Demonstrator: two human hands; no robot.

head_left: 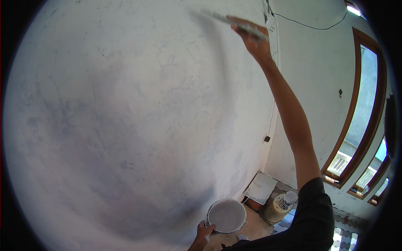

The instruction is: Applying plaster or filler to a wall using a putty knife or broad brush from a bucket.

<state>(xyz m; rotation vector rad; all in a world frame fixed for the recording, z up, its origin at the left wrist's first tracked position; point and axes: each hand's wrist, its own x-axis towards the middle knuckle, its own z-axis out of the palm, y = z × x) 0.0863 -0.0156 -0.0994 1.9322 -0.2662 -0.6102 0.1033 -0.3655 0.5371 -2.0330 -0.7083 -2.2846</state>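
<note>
My right hand (256,45) is raised high, its fingers closed around the handle of a paintbrush (220,17). The brush tilts up to the left, with its blurred tip at the white, patchy wall (159,104). I cannot tell whether the bristles touch the surface. Low in the view, my left hand (204,231) grips the rim of a round bucket (226,201). Pale greyish-white paint fills part of the bucket. The fingers on its outer side are partly hidden.
Beyond the bucket stand a pale flat board (261,188) and a cream drum (274,212) with a white container (290,197) on it. A cable with a black socket (267,139) hangs near the corner. Wood-framed windows (357,108) line the right wall.
</note>
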